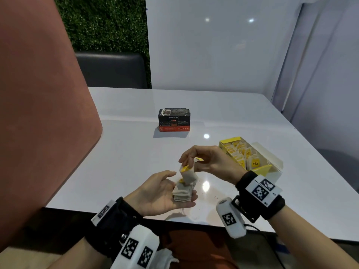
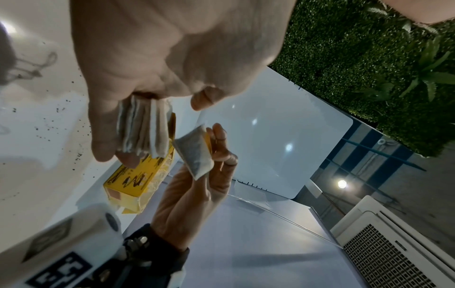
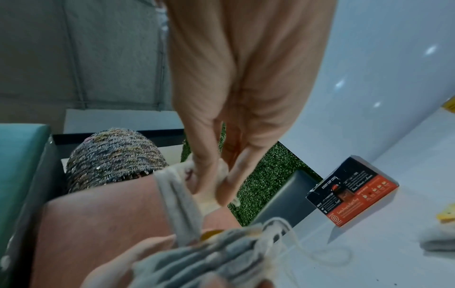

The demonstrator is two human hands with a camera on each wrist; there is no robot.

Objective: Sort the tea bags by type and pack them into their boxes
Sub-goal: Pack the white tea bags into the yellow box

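My left hand (image 1: 179,188) is palm up over the table's near edge and grips a stack of tea bags (image 1: 182,194) (image 2: 145,130) between thumb and fingers. Just above it, my right hand (image 1: 187,164) pinches one tea bag with a yellow tag (image 1: 188,175) (image 2: 194,154) by its top, and the bag hangs against the stack. An open yellow box (image 1: 262,169) (image 2: 130,181) to the right holds several yellow-tagged bags. A black and orange tea box (image 1: 174,123) (image 3: 352,193) stands further back at the table's middle, apart from both hands.
The white table (image 1: 126,152) carries only the two boxes and some tea dust near its front edge. A pink seat back (image 1: 38,113) rises at the left, a dark seat (image 1: 112,70) stands behind the table, and white wall panels close the far and right sides.
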